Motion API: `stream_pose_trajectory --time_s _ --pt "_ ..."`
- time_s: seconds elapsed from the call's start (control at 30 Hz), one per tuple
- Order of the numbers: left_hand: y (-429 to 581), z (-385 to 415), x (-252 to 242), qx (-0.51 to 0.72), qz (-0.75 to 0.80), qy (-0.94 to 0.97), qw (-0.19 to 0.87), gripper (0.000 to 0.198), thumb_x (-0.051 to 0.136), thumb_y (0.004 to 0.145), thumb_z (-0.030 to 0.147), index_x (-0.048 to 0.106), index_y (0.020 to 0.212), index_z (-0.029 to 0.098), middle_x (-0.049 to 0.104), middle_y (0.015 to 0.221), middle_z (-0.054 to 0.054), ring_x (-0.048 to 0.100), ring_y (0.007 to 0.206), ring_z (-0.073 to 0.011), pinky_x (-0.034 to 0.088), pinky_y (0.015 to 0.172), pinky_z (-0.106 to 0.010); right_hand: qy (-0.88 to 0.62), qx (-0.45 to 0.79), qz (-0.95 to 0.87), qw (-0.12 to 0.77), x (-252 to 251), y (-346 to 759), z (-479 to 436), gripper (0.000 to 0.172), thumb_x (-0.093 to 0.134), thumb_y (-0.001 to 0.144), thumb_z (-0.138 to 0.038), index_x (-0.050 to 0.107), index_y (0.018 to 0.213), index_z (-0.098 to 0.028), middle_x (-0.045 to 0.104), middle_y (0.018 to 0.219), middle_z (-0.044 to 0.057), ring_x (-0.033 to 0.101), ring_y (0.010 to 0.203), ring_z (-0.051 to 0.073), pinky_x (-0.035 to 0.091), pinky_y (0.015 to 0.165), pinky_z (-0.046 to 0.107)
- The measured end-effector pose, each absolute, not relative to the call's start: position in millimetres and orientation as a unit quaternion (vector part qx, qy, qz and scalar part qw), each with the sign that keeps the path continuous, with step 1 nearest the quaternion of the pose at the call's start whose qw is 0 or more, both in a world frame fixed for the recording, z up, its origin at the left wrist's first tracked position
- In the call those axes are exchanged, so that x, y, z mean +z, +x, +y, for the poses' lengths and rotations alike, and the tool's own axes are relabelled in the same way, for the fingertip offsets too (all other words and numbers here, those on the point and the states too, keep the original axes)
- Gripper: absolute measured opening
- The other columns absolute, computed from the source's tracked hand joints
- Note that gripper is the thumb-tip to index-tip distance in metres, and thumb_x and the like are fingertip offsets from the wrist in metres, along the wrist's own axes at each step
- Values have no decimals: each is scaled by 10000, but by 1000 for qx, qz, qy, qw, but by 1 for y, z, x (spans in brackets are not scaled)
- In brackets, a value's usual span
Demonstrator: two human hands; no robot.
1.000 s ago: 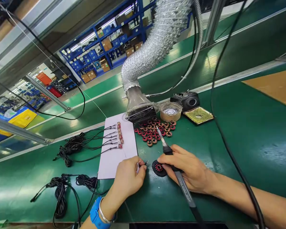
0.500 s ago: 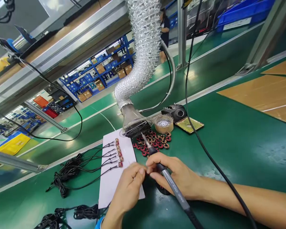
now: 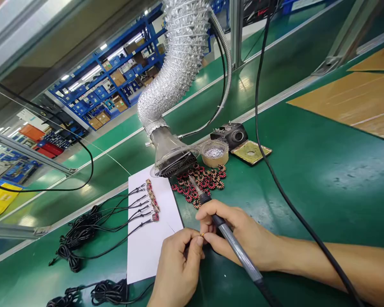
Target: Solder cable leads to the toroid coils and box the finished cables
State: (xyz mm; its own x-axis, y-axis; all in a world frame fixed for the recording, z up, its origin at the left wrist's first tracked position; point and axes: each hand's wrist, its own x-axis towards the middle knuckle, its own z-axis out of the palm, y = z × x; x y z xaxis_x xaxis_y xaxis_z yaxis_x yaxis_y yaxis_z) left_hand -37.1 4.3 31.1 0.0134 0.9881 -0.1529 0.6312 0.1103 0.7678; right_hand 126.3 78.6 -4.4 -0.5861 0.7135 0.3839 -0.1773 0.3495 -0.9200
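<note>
My right hand (image 3: 240,234) is closed around a soldering iron (image 3: 240,249), its tip pointing away toward a pile of small red-and-black wound ring coils (image 3: 208,183). The right thumb and fingers also meet my left hand (image 3: 179,264) at a tiny orange-yellow piece (image 3: 202,235). My left fingers are pinched together; what they hold is mostly hidden. Left of the hands, a white sheet (image 3: 144,256) bears a row of small reddish coils (image 3: 152,200) joined to black cables (image 3: 128,232).
A fume extractor nozzle (image 3: 176,160) on a silver flexible duct (image 3: 185,55) hangs over the coils. Behind them are a round tub of solder shavings (image 3: 215,154) and an iron stand (image 3: 232,135) with a yellow sponge tray (image 3: 251,152). A black cord (image 3: 283,196) crosses at right. Cable bundles (image 3: 110,292) lie front left.
My view has shifted, bringing the bench scene slightly left. My left hand has turned a little, and the orange-yellow piece now shows between the fingertips. The soldering iron stays in my right hand.
</note>
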Motion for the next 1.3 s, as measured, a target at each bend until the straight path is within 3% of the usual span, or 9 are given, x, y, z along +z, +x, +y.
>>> stream_pose_trajectory --time_s 0.27,0.47,0.63,1.0,1.2,1.3 --pt "-25 -5 26 335 682 540 363 403 518 899 534 651 803 166 625 666 -36 524 550 -127 393 517 -221 -229 623 -616 424 -4 119 70 290 541 787 -90 491 1040 -224 590 706 -47 587 567 93 475 515 185" --pt "-20 -7 19 395 662 441 461 524 586 786 681 581 766 157 565 522 3 493 468 -100 396 486 -199 -254 454 -681 516 -10 116 62 185 551 793 -79 551 916 -217 578 746 -26 563 629 92 461 571 189" --pt "-24 -9 15 389 666 457 443 503 513 841 675 518 754 179 550 487 19 417 425 -84 308 452 -199 -272 429 -696 508 -11 115 58 109 545 843 -110 521 882 -208 572 728 -26 548 622 94 450 573 193" --pt "-26 -11 21 340 664 527 408 489 381 929 625 548 751 201 535 450 24 473 429 -120 343 520 -251 -266 457 -684 503 -18 115 56 124 575 844 -121 537 908 -220 598 742 -26 580 633 102 470 598 205" --pt "-24 -12 20 342 684 520 380 495 373 925 633 512 712 208 479 443 30 432 419 -117 324 473 -242 -232 410 -708 526 -9 116 58 166 550 842 -72 581 903 -224 604 712 -26 548 635 104 446 595 204" --pt "-27 -9 17 362 672 503 405 440 419 936 580 535 759 195 531 512 27 366 417 -93 308 473 -233 -206 380 -726 535 -9 115 59 206 537 857 -61 598 958 -230 611 684 -25 523 643 120 435 602 221"
